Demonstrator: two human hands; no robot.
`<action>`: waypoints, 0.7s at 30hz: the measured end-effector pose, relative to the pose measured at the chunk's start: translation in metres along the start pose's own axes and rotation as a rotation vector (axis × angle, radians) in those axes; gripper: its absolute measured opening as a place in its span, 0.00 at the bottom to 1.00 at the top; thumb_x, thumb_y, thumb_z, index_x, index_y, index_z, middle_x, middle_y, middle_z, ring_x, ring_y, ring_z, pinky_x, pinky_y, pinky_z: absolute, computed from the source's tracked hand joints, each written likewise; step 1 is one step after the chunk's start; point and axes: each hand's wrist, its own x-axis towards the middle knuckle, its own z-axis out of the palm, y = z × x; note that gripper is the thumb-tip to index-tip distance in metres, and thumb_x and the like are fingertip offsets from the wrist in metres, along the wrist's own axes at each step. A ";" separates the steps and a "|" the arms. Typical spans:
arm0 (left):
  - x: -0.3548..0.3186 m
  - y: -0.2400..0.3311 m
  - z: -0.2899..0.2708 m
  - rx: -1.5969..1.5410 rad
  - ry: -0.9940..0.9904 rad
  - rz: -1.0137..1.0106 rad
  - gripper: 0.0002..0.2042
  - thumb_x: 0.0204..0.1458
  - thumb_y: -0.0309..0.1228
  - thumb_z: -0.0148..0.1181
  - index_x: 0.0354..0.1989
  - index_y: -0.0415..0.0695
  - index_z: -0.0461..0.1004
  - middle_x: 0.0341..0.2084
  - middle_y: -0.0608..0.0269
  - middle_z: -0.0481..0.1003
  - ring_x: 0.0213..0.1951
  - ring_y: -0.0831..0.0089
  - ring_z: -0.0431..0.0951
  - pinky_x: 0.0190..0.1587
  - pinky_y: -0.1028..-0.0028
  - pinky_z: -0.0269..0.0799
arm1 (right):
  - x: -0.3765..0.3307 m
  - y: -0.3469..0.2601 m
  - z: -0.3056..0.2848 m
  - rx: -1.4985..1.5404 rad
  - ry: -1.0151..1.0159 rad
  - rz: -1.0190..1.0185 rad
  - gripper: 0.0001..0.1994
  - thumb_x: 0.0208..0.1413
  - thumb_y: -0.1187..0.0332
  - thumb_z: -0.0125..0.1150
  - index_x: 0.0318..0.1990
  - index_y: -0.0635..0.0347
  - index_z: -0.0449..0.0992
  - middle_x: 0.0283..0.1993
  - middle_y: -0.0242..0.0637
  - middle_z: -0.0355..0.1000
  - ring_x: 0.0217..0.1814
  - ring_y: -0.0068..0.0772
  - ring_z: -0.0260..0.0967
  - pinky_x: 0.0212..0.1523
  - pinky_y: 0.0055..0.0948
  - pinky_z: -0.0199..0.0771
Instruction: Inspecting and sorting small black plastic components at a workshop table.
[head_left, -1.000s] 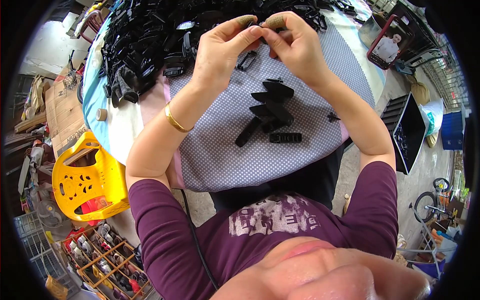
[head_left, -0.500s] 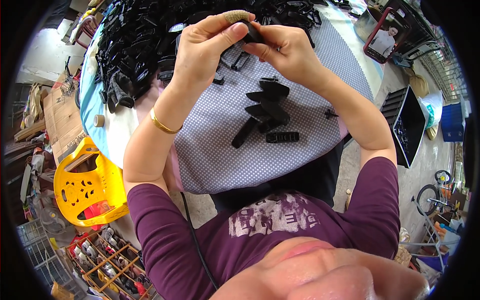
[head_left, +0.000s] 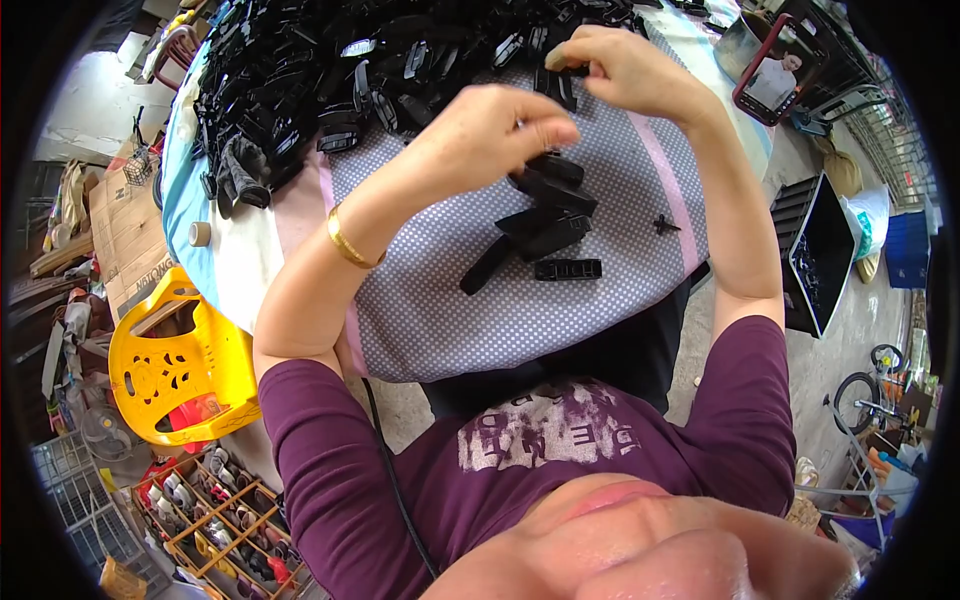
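My left hand (head_left: 500, 135), with a gold bangle at its wrist, hovers just over a small heap of oblong black plastic pieces (head_left: 545, 230). Its fingers are loosely curled, the thumb stands out, and nothing shows between them. My right hand (head_left: 630, 72) is at the near edge of a large pile of black plastic parts (head_left: 300, 80). Thumb and fingers pinch a black plastic piece (head_left: 563, 92) there, partly hidden by the hand; one fingertip wears a tan cover. A slotted black piece (head_left: 568, 270) lies nearest me on the dotted cloth (head_left: 430, 300).
At the right table edge is a phone in a red case (head_left: 775, 80). A small black part (head_left: 665, 225) lies on the cloth, a tape roll (head_left: 200, 234) at left. A yellow chair (head_left: 165, 370) stands left; a black crate (head_left: 815, 250) is on the right.
My hands have moved apart. The left came down and right over the small heap, which has shifted; the right went up and right to the large pile. The piece between them is no longer there.
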 end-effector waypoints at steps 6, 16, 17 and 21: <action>0.027 -0.030 0.011 0.579 0.348 0.014 0.20 0.43 0.41 0.65 0.39 0.38 0.72 0.30 0.53 0.75 0.34 0.58 0.75 0.38 0.67 0.72 | 0.008 -0.016 0.014 -0.069 -0.106 0.156 0.11 0.43 0.73 0.58 0.37 0.67 0.73 0.31 0.47 0.73 0.32 0.43 0.71 0.36 0.33 0.72; 0.011 -0.027 -0.006 0.572 0.409 0.138 0.14 0.42 0.22 0.53 0.39 0.44 0.76 0.35 0.52 0.70 0.39 0.58 0.71 0.45 0.67 0.69 | -0.001 -0.023 0.016 -0.301 -0.069 0.163 0.14 0.44 0.69 0.60 0.40 0.65 0.73 0.36 0.47 0.74 0.40 0.46 0.72 0.44 0.37 0.72; 0.008 -0.025 -0.007 0.569 0.404 0.143 0.14 0.42 0.22 0.53 0.39 0.44 0.76 0.35 0.52 0.70 0.39 0.58 0.71 0.45 0.67 0.69 | -0.001 -0.021 0.016 -0.303 -0.069 0.169 0.14 0.44 0.69 0.60 0.40 0.65 0.73 0.36 0.47 0.74 0.40 0.46 0.72 0.44 0.37 0.72; -0.001 -0.023 -0.011 0.377 0.283 0.119 0.17 0.41 0.18 0.55 0.43 0.40 0.73 0.34 0.53 0.71 0.36 0.63 0.75 0.42 0.69 0.72 | 0.009 -0.025 0.013 -0.059 0.127 0.191 0.12 0.46 0.74 0.59 0.40 0.65 0.76 0.35 0.45 0.76 0.35 0.39 0.75 0.40 0.30 0.75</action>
